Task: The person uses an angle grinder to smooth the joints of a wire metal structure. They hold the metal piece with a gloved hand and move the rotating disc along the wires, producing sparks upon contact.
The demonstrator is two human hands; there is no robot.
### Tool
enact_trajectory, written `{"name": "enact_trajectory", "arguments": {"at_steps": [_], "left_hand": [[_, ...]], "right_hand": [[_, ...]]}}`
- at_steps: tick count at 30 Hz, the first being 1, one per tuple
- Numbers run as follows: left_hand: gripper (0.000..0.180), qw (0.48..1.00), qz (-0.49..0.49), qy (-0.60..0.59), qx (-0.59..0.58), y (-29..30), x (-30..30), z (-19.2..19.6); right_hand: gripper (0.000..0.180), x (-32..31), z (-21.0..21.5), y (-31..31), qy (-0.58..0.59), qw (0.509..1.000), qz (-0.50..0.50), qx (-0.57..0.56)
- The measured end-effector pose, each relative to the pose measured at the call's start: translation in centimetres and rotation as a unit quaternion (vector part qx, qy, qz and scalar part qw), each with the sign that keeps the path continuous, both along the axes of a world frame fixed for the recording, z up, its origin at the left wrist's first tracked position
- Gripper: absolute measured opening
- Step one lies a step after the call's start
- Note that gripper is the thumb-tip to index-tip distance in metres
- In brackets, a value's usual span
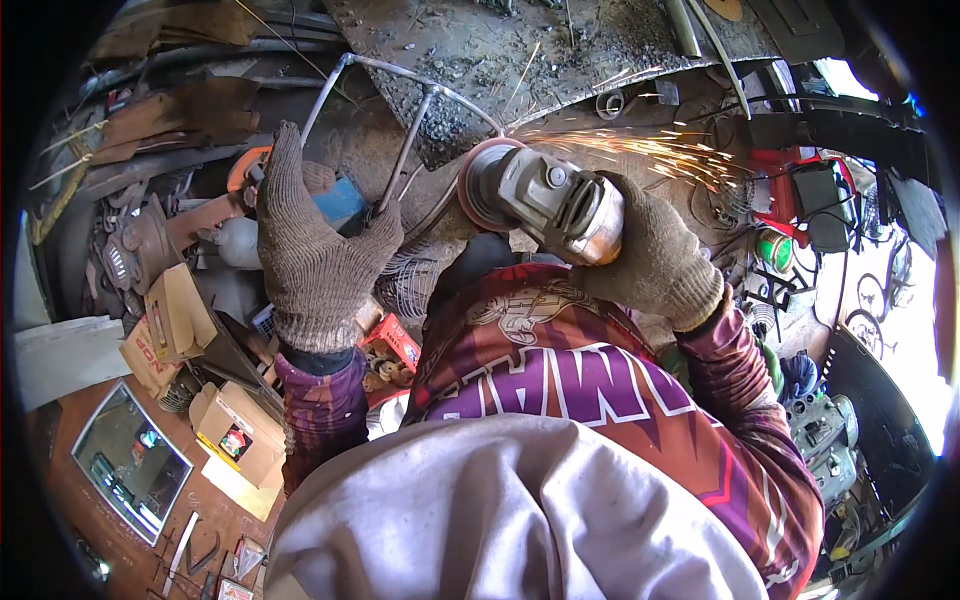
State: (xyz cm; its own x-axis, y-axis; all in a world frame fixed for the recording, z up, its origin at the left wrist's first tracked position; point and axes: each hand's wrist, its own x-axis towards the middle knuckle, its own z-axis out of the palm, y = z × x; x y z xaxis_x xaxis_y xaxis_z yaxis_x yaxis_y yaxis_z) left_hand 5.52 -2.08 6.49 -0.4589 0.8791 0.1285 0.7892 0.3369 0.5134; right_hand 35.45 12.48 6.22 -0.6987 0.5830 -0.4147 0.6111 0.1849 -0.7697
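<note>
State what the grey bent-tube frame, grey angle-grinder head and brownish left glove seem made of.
Grey bent-tube frame: likely steel, dull sheen, sparks nearby.
Grey angle-grinder head: probably cast metal, matte, worn surface.
Brownish left glove: knitted yarn, matte, visible ribbing; fibre unclear.

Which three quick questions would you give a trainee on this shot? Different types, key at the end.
1. Which hand, in a brown knitted glove, grips the grey metal angle grinder?
2. True or false: bright orange sparks stream toward the picture's right.
3. Fill in: the grinder's round reddish disc meets the ____.

Key:
1. The right hand.
2. True.
3. Bent grey metal tube frame.
</note>
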Motion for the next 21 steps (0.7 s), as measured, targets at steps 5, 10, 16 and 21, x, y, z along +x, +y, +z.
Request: {"name": "enact_trajectory", "arguments": {"at_steps": [5, 10, 16, 21], "left_hand": [[0.107, 1.0, -0.005, -0.004, 0.001, -0.2, -0.1, -0.2], [0.108, 0.999, 0.008, -0.023, -0.032, -0.1, -0.1, 0.0], [0.107, 1.0, -0.016, 0.01, 0.002, 0.3, 0.1, 0.2], [0.106, 1.0, 0.002, 0.007, -0.031, 0.4, 0.2, 0.5]], "right_hand": [[0.084, -0.2, 0.0, 0.4, 0.024, 1.0, 0.012, -0.004], [0.085, 0.0, -0.8, 0.2, 0.023, 1.0, 0.003, 0.016], [0.087, 0.1, -1.2, 0.2, 0.029, 0.999, 0.021, 0.001], [0.086, 0.1, -0.3, 0.3, 0.006, 1.0, 0.002, 0.003]]}}
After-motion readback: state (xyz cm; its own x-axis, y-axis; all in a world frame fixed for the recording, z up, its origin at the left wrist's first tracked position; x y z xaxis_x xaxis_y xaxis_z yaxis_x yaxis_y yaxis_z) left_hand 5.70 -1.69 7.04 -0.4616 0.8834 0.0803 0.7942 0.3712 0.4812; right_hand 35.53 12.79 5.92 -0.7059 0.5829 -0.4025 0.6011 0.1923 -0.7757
